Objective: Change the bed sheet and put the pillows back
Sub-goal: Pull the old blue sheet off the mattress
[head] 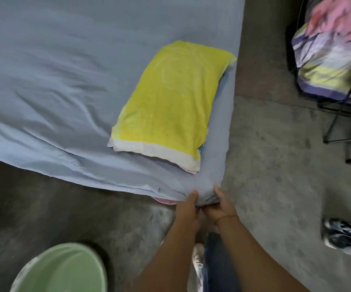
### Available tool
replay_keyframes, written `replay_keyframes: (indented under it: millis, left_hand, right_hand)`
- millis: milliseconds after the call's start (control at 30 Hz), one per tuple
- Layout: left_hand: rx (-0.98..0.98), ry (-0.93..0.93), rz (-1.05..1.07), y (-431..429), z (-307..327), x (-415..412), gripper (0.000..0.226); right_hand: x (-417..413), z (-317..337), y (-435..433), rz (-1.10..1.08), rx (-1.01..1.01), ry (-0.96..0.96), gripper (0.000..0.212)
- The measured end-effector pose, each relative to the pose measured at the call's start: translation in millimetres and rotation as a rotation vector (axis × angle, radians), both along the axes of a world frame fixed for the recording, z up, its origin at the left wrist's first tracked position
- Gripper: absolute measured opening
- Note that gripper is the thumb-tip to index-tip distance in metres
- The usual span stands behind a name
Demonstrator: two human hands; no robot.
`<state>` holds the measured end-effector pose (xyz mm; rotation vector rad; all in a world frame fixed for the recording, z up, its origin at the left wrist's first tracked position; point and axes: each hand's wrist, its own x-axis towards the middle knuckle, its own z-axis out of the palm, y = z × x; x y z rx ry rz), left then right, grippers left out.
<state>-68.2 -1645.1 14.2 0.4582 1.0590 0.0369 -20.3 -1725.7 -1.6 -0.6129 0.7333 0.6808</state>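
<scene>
- The blue sheet already covers the whole top of the bed in view. It lies loosely, with long wrinkles across the left half.
- Along the near edge the sheet hangs in folds and does not look tucked. A strip of pink cloth shows beneath it by the corner.
- The left hand and the right hand meet at the near corner of the bed, almost touching each other.
- Each thumb lies on top of the bunched sheet, while the fingers curl under it out of sight. Both hands appear to pinch the cloth, probably pulling it round the corner.
- One yellow pillow lies flat on the sheet near the right edge, just behind the corner being worked.
- Blue and pale edges show under the pillow. Whether that is a second pillow cannot be told.
- Judged from this, the spreading is done and the tucking is under way. Smoothing, the near edge and any further pillows seem to remain.
- On the floor stand a green basin to the left and a shoe to the right. A bundle of cloth sits on a frame well apart from the bed.
</scene>
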Motion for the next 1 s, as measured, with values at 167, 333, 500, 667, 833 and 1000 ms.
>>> replay_keyframes:
  millis: [167,333,500,667,833,1000]
  left_hand:
    - [0.011,0.029,0.072,-1.5,-0.3,-17.4,0.023]
    - [0.105,0.083,0.192,-5.5,-5.2,-20.4,0.023]
    - [0.099,0.138,0.360,-36.5,-5.7,-9.5,0.027]
    - [-0.087,0.080,0.506,-81.6,-8.3,12.7,0.035]
    - [-0.112,0.003,0.334,-140.3,6.3,84.7,0.048]
    - [-0.199,0.075,0.419,-168.8,16.2,151.3,0.038]
  right_hand:
    - [24.0,10.0,-4.8,-0.034,-0.058,0.026,0.026]
    - [104.4,5.0,-62.9,-0.009,-0.081,-0.003,0.034]
    - [164.9,18.7,-87.1,0.382,-0.106,-0.078,0.048]
    - [166.1,19.1,-86.6,0.608,-0.170,-0.035,0.041]
    - [156.4,9.3,-111.1,0.710,-0.222,-0.046,0.033]
    - [167.0,19.2,-131.8,0.787,-0.367,-0.044,0.025]
